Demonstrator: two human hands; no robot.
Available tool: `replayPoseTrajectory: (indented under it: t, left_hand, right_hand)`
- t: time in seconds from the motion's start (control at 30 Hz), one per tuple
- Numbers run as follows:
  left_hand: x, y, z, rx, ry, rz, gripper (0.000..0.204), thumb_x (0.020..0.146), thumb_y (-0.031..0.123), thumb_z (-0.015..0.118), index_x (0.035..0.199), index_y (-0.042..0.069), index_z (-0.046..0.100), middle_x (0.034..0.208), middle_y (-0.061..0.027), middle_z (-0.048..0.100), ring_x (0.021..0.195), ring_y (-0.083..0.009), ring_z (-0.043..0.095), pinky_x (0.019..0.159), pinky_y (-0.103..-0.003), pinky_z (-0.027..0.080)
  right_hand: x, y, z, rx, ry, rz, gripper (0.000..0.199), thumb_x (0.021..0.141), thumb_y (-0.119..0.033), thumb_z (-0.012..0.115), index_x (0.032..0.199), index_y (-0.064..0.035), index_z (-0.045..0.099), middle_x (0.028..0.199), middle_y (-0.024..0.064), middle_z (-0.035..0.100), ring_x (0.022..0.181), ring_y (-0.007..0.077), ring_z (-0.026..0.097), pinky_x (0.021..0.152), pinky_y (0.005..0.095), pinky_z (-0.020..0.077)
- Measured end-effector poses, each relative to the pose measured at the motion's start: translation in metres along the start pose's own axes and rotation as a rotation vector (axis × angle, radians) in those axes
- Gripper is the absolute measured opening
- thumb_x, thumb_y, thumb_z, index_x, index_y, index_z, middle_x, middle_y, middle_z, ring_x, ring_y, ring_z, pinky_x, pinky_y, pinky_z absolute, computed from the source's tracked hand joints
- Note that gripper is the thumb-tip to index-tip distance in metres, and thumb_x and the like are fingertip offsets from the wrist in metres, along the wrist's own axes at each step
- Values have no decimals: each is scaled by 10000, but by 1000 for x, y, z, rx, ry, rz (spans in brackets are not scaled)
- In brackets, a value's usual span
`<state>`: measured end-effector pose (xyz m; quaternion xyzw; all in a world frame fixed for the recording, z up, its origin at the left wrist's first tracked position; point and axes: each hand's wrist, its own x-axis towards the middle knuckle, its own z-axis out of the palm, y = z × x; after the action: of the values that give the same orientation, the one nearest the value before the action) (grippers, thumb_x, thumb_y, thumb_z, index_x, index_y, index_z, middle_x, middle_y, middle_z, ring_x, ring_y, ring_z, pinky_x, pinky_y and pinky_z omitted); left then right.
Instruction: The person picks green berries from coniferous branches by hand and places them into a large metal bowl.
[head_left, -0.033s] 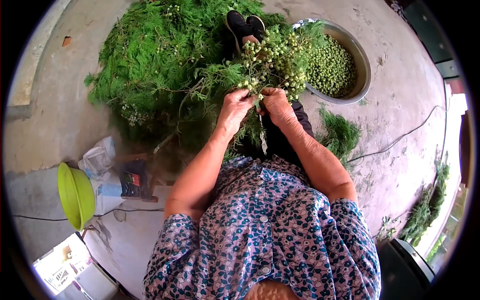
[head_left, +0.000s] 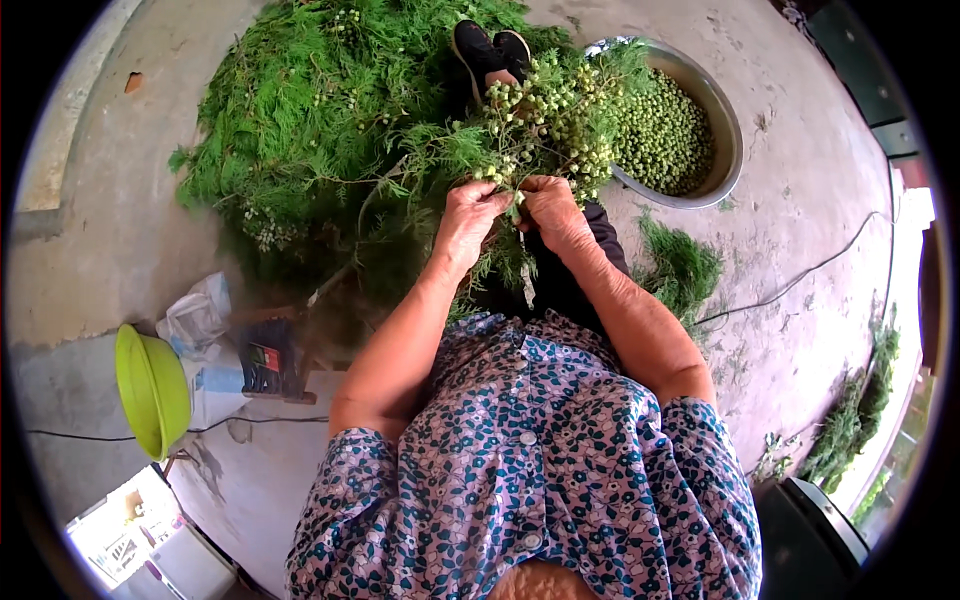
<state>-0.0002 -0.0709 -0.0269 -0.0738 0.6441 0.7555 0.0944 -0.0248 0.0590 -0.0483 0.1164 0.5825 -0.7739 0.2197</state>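
Note:
Close together over my lap, my left hand (head_left: 468, 222) and my right hand (head_left: 556, 212) pinch a leafy evergreen branch (head_left: 545, 105) loaded with small pale-green cones. The fingers of both hands are closed at its near end, and exactly what lies between the fingertips is partly hidden. Beyond my hands the branch fans out toward the metal basin (head_left: 732, 165) at the right. Plenty of loose green cones (head_left: 662, 135) lie inside that basin. A large heap of cut evergreen branches (head_left: 300, 110) spreads at the left and far side.
A smaller pile of green sprigs (head_left: 678, 262) lies right of my leg. My dark shoes (head_left: 490, 50) stand against the heap. At the left are a lime-green tub (head_left: 150, 390) and a white plastic bag (head_left: 197, 315). A black cable (head_left: 770, 298) crosses the floor at right.

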Motion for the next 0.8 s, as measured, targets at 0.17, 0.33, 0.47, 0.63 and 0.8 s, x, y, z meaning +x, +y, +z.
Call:
replayPoseTrajectory:
  t: [0.17,0.33,0.47,0.63,0.8]
  left_hand:
    - [-2,4,5,-153,-7,-150,112,791,90,620,852,-3,629,710,-15,598,603,-99,509,513,-247,406]
    - [3,0,2,-149,-124,-81,183,794,53,589,968,5,618,802,-30,613,610,-94,508,522,-230,418]
    - [6,0,-3,-166,-231,-135,305,785,-5,563,1087,26,584,875,-19,615,614,-99,504,527,-232,434]
    - [7,4,-1,-178,-213,-201,316,782,-6,566,1097,23,577,825,-17,609,542,-105,475,463,-235,429]
    - [3,3,1,-131,-190,-157,303,780,22,587,1083,27,583,809,-21,607,532,-107,472,461,-240,428]
  right_hand:
    - [-10,-2,9,-33,25,13,124,809,37,452,840,78,565,645,109,581,457,169,549,368,265,413]
    - [-9,-1,9,153,49,86,128,845,2,441,869,51,556,673,108,584,459,174,541,364,268,407]
    - [-9,2,9,212,37,128,113,854,-10,444,884,15,550,692,103,584,452,178,534,360,278,414]
    - [-11,2,12,314,51,156,190,847,27,403,1009,16,501,726,116,571,453,173,527,357,292,424]
    - [-22,-2,17,220,155,159,351,815,79,355,1155,16,416,776,136,562,466,176,527,366,287,423]
